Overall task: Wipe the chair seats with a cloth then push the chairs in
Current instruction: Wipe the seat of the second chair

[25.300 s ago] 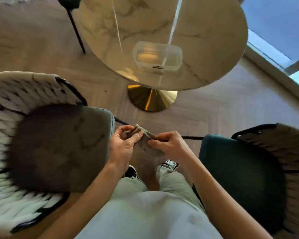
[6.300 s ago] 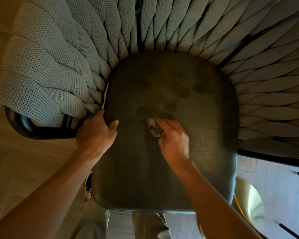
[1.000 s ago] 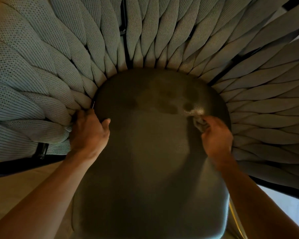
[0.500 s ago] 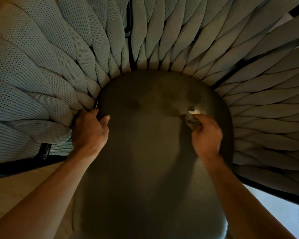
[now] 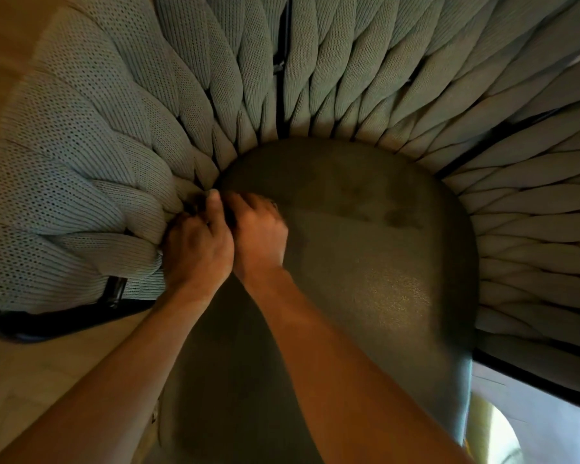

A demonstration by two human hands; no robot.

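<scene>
i see both hands at the left edge of the dark seat (image 5: 365,262), touching: left hand (image 5: 198,249) curled on the woven backrest (image 5: 81,195), right hand (image 5: 260,236) fisted, its hold i cannot tell; wood floor (image 5: 31,380) lower left.

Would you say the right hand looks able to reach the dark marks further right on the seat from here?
Probably yes: the right hand is on the seat, and bare cushion lies between it and the dark marks.
</scene>
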